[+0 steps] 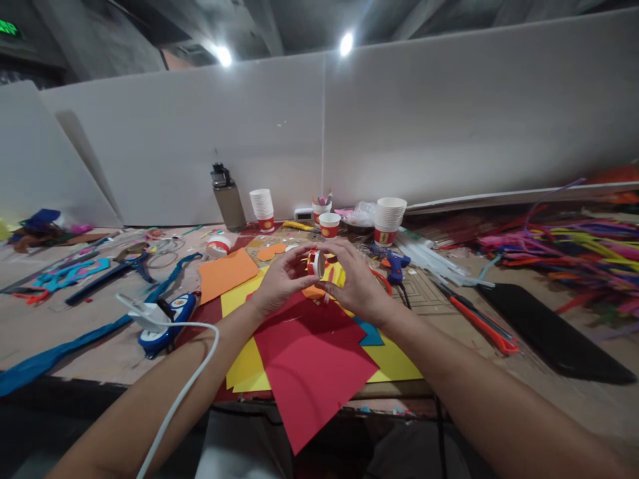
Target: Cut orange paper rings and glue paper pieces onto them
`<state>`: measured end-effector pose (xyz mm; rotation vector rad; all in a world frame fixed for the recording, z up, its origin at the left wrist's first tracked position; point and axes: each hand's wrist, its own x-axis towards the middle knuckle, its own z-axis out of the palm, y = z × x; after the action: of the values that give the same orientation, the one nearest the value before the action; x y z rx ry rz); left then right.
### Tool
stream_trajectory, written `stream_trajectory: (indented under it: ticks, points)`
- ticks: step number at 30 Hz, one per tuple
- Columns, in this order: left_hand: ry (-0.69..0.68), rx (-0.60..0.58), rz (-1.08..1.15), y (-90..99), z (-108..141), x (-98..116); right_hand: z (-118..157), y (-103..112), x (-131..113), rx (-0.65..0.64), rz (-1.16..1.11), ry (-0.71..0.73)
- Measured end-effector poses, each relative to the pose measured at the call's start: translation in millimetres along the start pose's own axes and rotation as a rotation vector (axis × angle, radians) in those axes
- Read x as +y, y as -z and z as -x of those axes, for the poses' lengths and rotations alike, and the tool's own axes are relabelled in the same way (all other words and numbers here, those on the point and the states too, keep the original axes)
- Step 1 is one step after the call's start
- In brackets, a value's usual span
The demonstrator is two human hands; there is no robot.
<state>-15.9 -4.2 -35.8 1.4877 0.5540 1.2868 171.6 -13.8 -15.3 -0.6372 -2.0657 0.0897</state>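
Above the middle of the table, a small red and white paper cup piece (pixel 315 264) is held between my two hands. My left hand (pixel 283 277) has its fingers curled round the left side of the piece. On the other side, my right hand (pixel 353 279) arches over with its thumb and fingers curved; whether it touches the piece is hard to tell. Below them lie a red sheet (pixel 309 359), yellow sheets (pixel 399 362) and an orange sheet (pixel 227 273). Orange cut shapes (pixel 272 251) rest just behind my left hand.
Cup stacks (pixel 390 219) (pixel 262 209) and a bottle (pixel 228 203) stand at the back. Right of my hands are a blue glue gun (pixel 398 266), a red cutter (pixel 484 326) and a black slab (pixel 554 332). A power strip (pixel 170 326) with a white cable sits left.
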Motion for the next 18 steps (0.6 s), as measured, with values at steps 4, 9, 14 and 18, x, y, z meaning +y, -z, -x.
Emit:
stream_trajectory:
  ticks: [4,9,14,18]
  points:
    - [0.02,0.003,0.042,0.6,0.3,-4.5,0.2,-0.5,2.3,0.033,-0.009,-0.019]
    - [0.025,-0.009,0.099,1.6,0.1,-9.8,-1.3,0.6,2.7,0.039,-0.035,-0.028]
    - [0.027,0.002,0.097,2.3,-0.3,-10.0,-2.3,2.5,1.1,0.036,-0.049,-0.036]
    - [0.013,0.001,0.077,3.9,-0.3,-10.3,-2.6,4.5,-1.2,0.027,-0.064,-0.046]
